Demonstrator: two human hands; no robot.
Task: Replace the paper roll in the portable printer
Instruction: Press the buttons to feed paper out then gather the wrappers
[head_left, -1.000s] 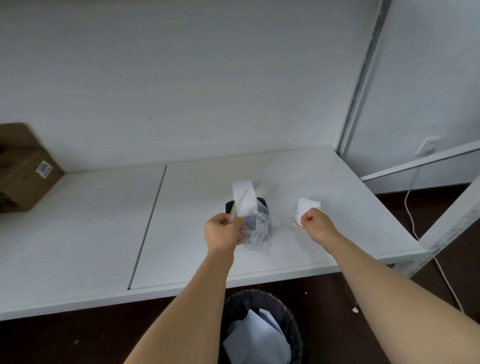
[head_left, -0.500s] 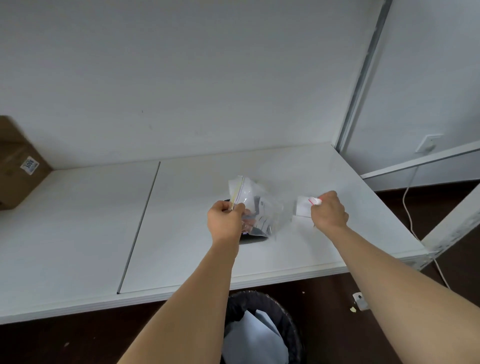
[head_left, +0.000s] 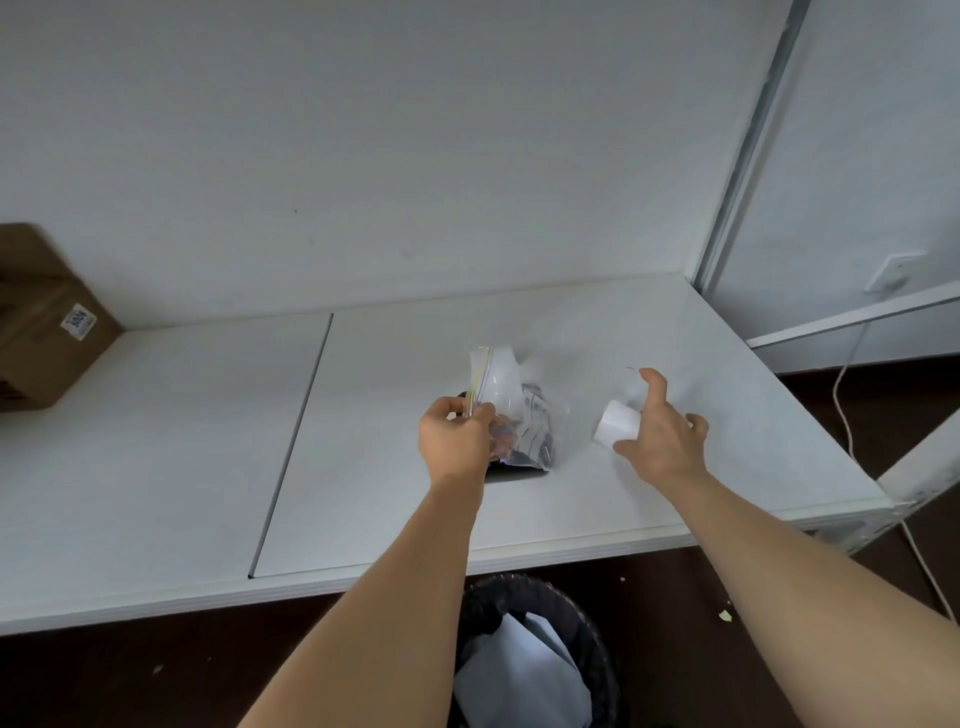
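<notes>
My left hand (head_left: 457, 441) pinches the zip edge of a clear plastic bag (head_left: 519, 410) with printed sheets and small dark parts inside. Under the bag lies a black object (head_left: 514, 473), apparently the portable printer, mostly hidden by the bag and my hand. To the right, a white paper roll (head_left: 615, 427) lies tilted against the thumb side of my right hand (head_left: 660, 436). That hand's fingers are spread apart and do not close around the roll. All of this is over the white shelf board (head_left: 395, 493).
A brown cardboard box (head_left: 41, 322) stands at the far left of the shelf. Below the front edge is a black waste bin (head_left: 592, 623) holding white paper. A metal upright (head_left: 748, 140) and a dangling white cable (head_left: 844, 395) are on the right.
My right hand moved right from the bag and opened its fingers from a fist around the white roll. The left hand kept hold of the bag, which tilted lower.
</notes>
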